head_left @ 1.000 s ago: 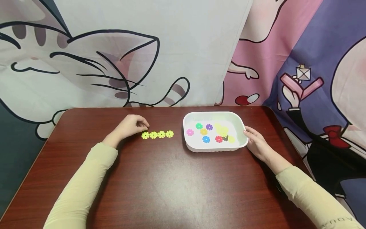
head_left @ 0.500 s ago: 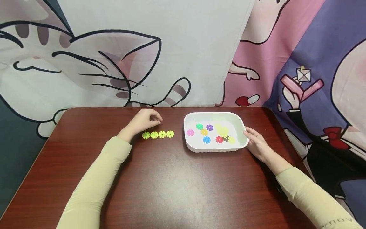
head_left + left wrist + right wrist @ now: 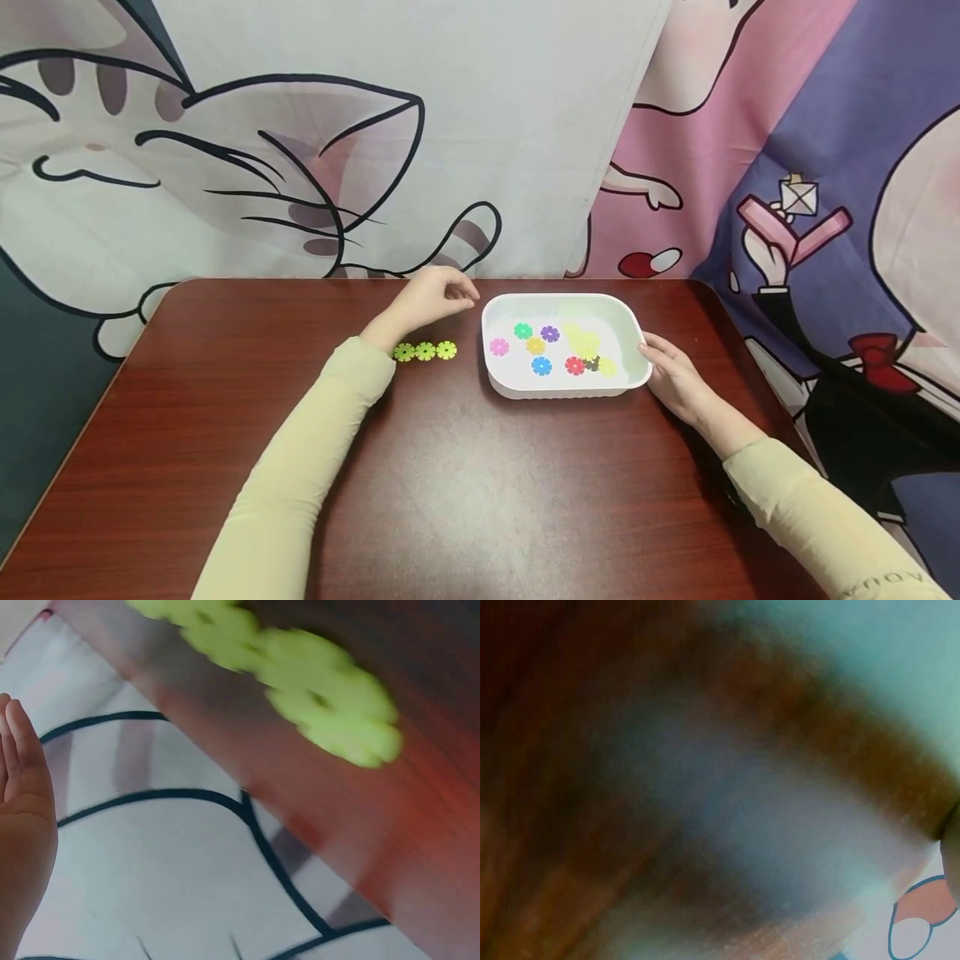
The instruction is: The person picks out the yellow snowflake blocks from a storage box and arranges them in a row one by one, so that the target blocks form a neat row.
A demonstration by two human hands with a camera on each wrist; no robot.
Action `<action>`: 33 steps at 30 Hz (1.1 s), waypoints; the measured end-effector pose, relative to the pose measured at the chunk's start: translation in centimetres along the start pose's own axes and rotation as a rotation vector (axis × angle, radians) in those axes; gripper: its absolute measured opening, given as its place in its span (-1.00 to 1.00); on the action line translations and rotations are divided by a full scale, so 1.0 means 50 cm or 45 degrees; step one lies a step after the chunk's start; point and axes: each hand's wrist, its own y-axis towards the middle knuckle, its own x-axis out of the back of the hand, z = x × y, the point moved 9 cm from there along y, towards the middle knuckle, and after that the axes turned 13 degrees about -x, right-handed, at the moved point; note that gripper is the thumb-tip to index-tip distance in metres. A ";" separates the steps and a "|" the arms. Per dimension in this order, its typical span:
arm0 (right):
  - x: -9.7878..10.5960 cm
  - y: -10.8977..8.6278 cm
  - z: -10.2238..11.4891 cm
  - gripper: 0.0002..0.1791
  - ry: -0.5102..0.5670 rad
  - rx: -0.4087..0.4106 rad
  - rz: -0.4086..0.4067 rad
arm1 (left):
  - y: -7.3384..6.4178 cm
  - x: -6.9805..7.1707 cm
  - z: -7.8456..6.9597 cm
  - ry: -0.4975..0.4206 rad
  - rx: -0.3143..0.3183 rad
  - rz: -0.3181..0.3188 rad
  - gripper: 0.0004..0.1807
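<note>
- Pale sleeves cover both arms: the left sleeve (image 3: 292,475) and the right sleeve (image 3: 817,517), each reaching in from the near side over the brown table (image 3: 480,500).
- The right hand (image 3: 675,382) grips the white tray (image 3: 562,392) by its end, thumb on the rim; the tray lies directly to this hand's left.
- Three yellow-green flowers (image 3: 425,352) show in a row on the table, edge to edge, on the near side of the left hand, just beside its wrist and apart from its fingers.
- Inside the tray, well left of the right hand, lie blue (image 3: 542,366), pink (image 3: 499,347), orange (image 3: 535,346), purple (image 3: 550,334) and green (image 3: 522,331) flowers; a red flower (image 3: 574,366) and several yellow ones (image 3: 581,340) lie nearer that hand.
- The left hand (image 3: 429,296) hovers near the tray's left end, fingers loosely bent, thumb and fingertips apart, nothing visible between them.
- Beyond both hands hangs a cartoon-printed cloth (image 3: 510,125).
</note>
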 end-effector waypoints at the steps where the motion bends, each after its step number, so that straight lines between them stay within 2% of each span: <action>1: 0.000 0.000 0.000 -0.68 -0.007 0.000 -0.004 | 0.007 -0.004 -0.006 0.001 -0.004 0.002 -0.91; 7: 0.000 -0.001 0.002 -0.68 -0.020 0.000 -0.020 | 0.044 -0.027 -0.033 -0.034 -0.017 -0.002 -0.92; 13: 0.003 -0.003 0.000 -0.65 -0.026 -0.002 -0.022 | 0.075 -0.059 -0.060 -0.120 -0.028 0.001 -0.90; 23: 0.004 -0.005 -0.003 -0.66 0.011 -0.003 -0.017 | 0.122 -0.120 -0.093 -0.117 -0.055 0.075 -0.92; 33: 0.000 -0.002 -0.003 -0.66 -0.016 0.009 -0.003 | 0.148 -0.181 -0.108 -0.195 -0.058 0.149 -0.87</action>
